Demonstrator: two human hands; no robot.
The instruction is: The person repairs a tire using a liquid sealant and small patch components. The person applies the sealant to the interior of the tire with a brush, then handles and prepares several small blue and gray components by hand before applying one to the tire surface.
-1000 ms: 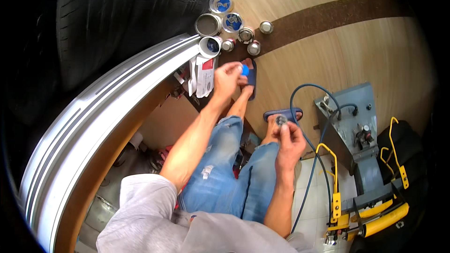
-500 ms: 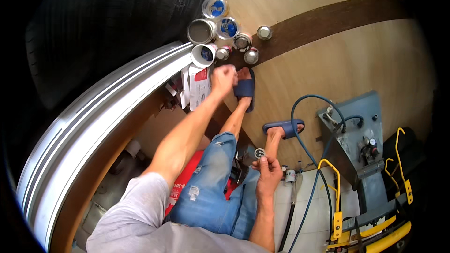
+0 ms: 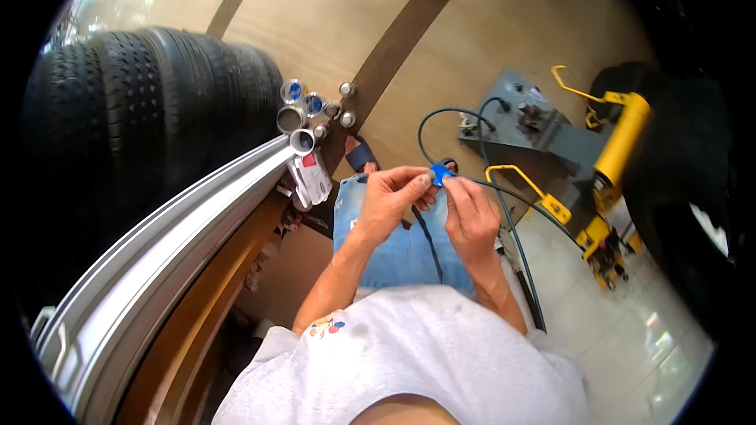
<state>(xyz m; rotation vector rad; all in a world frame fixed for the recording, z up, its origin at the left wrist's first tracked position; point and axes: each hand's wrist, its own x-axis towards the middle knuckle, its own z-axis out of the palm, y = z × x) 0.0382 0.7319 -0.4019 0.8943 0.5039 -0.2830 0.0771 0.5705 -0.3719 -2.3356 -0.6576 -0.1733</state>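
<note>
Above my lap, both hands meet at a small, flat blue patch [image 3: 441,174], its exact kind hard to make out. My left hand [image 3: 391,199] pinches its left side between thumb and fingers. On the other side, the fingertips of my right hand [image 3: 474,216] grip it. Parts of the patch are covered by my fingers. Beyond my left hand stands a cluster of cans and tubs, among them a white tub [image 3: 302,142] and a clear jar [image 3: 313,104] with blue pieces inside.
Several large tyres [image 3: 130,102] stand on the left, beside a white metal-framed cabinet [image 3: 189,216]. White boxes [image 3: 313,179] lie by its end. To the right are a grey machine [image 3: 516,110], a blue-green hose [image 3: 513,228] and a yellow jack-like tool [image 3: 622,142].
My left hand has come back from near the cans to meet my right hand. The small round disc in my right hand no longer shows; a blue patch is now between both hands. The view has shifted.
</note>
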